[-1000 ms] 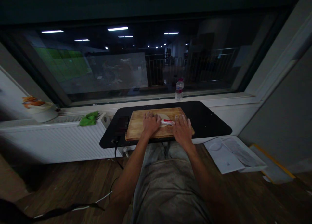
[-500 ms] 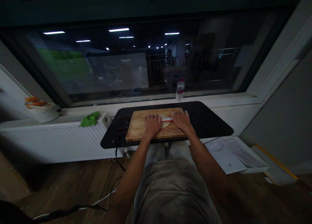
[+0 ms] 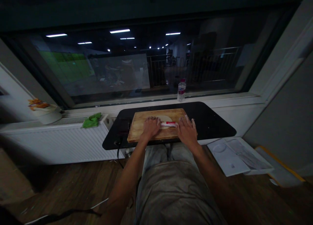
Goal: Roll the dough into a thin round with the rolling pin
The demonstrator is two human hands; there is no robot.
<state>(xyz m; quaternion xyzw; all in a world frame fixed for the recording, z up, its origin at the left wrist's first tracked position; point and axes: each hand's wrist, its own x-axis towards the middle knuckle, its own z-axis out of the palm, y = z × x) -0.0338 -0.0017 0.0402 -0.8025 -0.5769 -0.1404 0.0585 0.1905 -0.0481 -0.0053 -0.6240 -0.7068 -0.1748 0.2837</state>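
Note:
A flat round of pale dough (image 3: pixel 163 117) lies on a wooden cutting board (image 3: pixel 139 119). Across its near part sits a slim white rolling pin (image 3: pixel 168 124) with a red printed label. My left hand (image 3: pixel 152 127) covers the pin's left end, fingers curled over it. At the other end my right hand (image 3: pixel 187 128) rests on the pin, with its fingers bent and pointing forward. Both ends of the pin are hidden beneath my hands. White dusting shows on the fingers.
The board lies on a black table (image 3: pixel 212 122) under a window. A water bottle (image 3: pixel 181 90) stands on the sill. To the left, a green cloth (image 3: pixel 92 120) and a white pot (image 3: pixel 47 115) sit on the radiator (image 3: pixel 66 143). An open white box (image 3: pixel 241 156) lies at the lower right.
The rolling pin has come nearer to my body across the dough and has turned, showing more red label. Both hands have moved back with it, the right one also slightly rightward.

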